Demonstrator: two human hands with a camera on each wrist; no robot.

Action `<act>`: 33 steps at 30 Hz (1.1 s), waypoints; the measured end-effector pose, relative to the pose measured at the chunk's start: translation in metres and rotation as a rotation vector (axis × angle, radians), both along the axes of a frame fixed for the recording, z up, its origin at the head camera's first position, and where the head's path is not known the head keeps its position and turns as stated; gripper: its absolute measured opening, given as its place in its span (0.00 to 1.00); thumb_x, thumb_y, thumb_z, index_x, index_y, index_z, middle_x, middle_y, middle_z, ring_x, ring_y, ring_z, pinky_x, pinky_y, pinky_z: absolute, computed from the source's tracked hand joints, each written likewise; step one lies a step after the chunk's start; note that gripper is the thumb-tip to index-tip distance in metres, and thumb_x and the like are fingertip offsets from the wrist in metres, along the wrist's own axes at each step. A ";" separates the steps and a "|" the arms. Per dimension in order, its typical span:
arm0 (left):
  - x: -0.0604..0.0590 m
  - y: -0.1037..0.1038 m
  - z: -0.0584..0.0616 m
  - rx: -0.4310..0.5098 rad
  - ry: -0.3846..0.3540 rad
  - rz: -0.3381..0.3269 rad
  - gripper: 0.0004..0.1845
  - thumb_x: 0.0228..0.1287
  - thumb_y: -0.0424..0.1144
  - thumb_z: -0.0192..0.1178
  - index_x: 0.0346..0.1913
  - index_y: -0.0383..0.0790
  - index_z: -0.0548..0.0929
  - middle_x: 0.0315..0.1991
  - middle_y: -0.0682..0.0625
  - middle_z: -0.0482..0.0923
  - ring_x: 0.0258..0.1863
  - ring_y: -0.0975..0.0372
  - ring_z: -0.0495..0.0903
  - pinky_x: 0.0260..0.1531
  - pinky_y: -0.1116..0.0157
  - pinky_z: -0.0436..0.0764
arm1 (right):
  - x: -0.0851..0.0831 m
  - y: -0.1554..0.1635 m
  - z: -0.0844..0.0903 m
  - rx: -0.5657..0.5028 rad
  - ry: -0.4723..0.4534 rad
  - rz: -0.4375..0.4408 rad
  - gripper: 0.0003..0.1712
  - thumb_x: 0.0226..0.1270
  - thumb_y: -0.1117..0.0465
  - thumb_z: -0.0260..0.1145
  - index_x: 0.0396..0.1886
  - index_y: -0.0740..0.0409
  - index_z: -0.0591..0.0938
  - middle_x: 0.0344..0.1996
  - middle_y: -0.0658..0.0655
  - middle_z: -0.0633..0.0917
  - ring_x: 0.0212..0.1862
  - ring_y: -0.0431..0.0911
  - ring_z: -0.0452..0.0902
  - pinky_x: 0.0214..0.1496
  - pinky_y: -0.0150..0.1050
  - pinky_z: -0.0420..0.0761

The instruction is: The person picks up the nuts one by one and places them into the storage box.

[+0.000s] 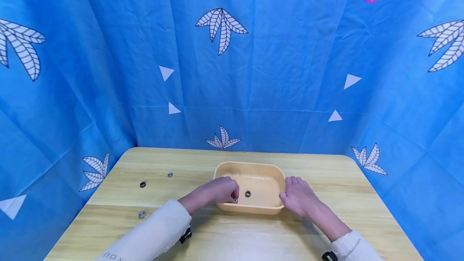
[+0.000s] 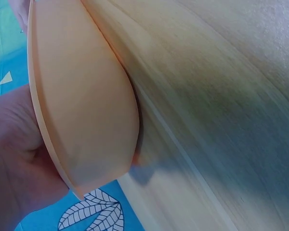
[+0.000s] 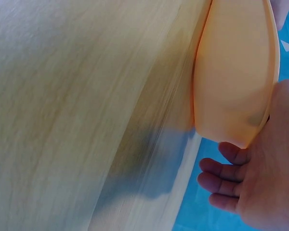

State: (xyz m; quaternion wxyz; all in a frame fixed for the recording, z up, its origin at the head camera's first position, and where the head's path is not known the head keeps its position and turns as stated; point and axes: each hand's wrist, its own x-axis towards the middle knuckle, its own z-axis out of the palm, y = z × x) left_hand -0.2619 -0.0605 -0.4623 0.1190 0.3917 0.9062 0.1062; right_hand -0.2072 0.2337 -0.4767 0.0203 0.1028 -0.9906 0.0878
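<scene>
2 hands work at a tub (image 1: 253,170) in the lower middle of the frame. Left hand (image 1: 217,191) reaches over its rim, pinching a small nut (image 1: 235,200); right hand (image 1: 299,196) rests relaxed against its right end. Another nut (image 1: 248,193) lies inside. 3 nuts (image 1: 143,184) sit further left on the table (image 1: 326,180).

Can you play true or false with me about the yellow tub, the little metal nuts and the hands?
1. The tub is orange-yellow. True.
2. The left hand pinches a nut over the tub. True.
3. The tub holds no nuts. False: one dark nut lies inside.
4. Three nuts lie on the table left of the tub. True.
5. The right hand is high in the air. False: it rests against the tub's right end.
</scene>
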 end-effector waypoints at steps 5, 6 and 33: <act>-0.001 0.000 -0.001 0.004 -0.017 -0.006 0.05 0.61 0.37 0.74 0.29 0.49 0.90 0.25 0.63 0.83 0.25 0.73 0.75 0.32 0.76 0.77 | -0.001 -0.001 -0.001 -0.010 0.008 0.003 0.18 0.70 0.57 0.57 0.48 0.68 0.76 0.38 0.60 0.77 0.42 0.53 0.70 0.51 0.51 0.74; -0.001 0.000 -0.001 0.004 -0.020 -0.006 0.05 0.61 0.37 0.75 0.29 0.49 0.90 0.25 0.63 0.83 0.25 0.74 0.76 0.32 0.76 0.77 | -0.001 -0.001 -0.001 -0.009 0.010 0.004 0.18 0.70 0.57 0.57 0.48 0.68 0.76 0.38 0.60 0.77 0.42 0.53 0.71 0.51 0.52 0.74; -0.001 -0.020 0.012 0.146 -0.051 0.025 0.08 0.69 0.41 0.68 0.47 0.45 0.90 0.39 0.60 0.88 0.37 0.73 0.81 0.45 0.71 0.83 | 0.001 -0.001 0.000 -0.003 0.003 -0.004 0.16 0.69 0.56 0.57 0.45 0.66 0.75 0.36 0.58 0.76 0.40 0.51 0.68 0.49 0.49 0.73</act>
